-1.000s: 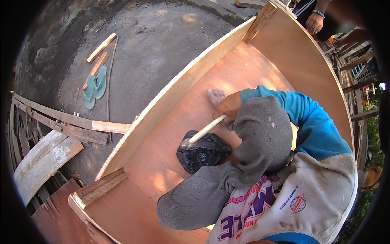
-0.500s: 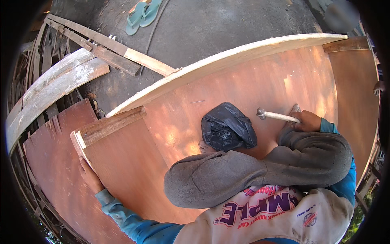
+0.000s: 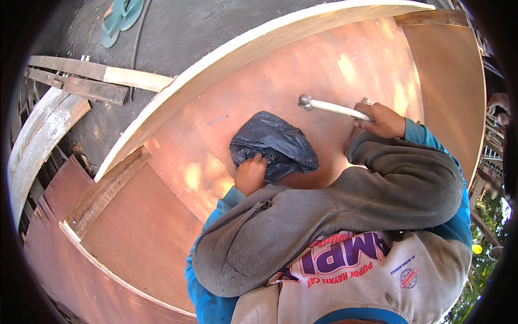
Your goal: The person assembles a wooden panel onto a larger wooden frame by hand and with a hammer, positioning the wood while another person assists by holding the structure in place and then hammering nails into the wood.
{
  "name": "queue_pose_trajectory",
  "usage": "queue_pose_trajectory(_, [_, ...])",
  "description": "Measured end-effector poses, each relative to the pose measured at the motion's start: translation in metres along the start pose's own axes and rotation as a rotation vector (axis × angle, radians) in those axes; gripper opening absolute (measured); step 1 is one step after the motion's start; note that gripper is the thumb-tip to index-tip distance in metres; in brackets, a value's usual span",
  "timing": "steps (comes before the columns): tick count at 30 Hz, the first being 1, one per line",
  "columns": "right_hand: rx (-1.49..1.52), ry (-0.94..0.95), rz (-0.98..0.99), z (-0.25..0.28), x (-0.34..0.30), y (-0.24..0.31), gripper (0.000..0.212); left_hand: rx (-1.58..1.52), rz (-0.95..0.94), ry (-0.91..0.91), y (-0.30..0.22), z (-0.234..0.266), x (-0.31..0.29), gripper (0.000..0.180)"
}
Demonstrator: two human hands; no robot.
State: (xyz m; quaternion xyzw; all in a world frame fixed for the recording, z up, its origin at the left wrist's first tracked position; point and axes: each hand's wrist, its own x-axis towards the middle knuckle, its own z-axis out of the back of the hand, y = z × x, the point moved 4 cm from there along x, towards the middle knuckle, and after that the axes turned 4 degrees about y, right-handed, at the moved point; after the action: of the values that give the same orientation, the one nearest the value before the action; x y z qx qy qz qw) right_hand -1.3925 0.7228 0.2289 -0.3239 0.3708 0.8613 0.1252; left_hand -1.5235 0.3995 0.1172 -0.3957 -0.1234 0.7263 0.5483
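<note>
My right hand (image 3: pixel 382 121) is wrapped round the pale handle of a hammer (image 3: pixel 334 109), whose metal head points left above the reddish plywood sheet (image 3: pixel 189 146). A crumpled black plastic bag (image 3: pixel 278 141) lies on the plywood in front of my folded legs. At the bag's near left side, my left hand (image 3: pixel 251 174) has its fingers curled on the plastic; what is inside the bag is hidden. Just beyond the bag, a couple of thin nails (image 3: pixel 217 120) rest on the sheet.
A long, pale curved board edge (image 3: pixel 232 51) stands along the far side of the plywood. Wooden strips (image 3: pixel 89 213) cross it at left and right. Loose planks (image 3: pixel 97 89) lie at the far left, with teal flip-flops (image 3: pixel 121 19) on the dark ground.
My left hand has moved from the board's left edge to the black bag. The hammer stays in my right hand. The view has shifted and turned, moving the scene leftward and upward.
</note>
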Motion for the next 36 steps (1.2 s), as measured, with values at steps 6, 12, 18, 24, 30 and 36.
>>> queue_pose_trajectory(6, [0.063,0.042,-0.064,0.002,0.015,0.003,0.019,0.122,0.110,-0.057,0.008,-0.026,0.013,0.009])
queue_pose_trajectory(12, [0.017,0.062,-0.077,0.001,0.023,0.013,0.028,0.267,-0.079,-0.123,-0.004,-0.026,0.018,0.006])
queue_pose_trajectory(18, [-0.172,0.089,0.122,0.007,0.061,0.040,0.031,0.363,0.035,-0.151,0.004,-0.048,0.017,0.006])
queue_pose_trajectory(24, [-0.280,0.090,0.203,0.018,0.074,0.087,0.031,0.373,0.060,-0.215,0.005,-0.056,0.017,0.008])
queue_pose_trajectory(30, [-0.142,0.109,0.227,-0.003,0.084,0.125,0.030,0.277,0.058,-0.235,0.011,-0.062,0.019,0.008])
queue_pose_trajectory(36, [0.032,0.118,0.185,0.010,0.070,0.170,0.024,-0.108,-0.015,-0.342,0.003,-0.024,-0.009,0.010])
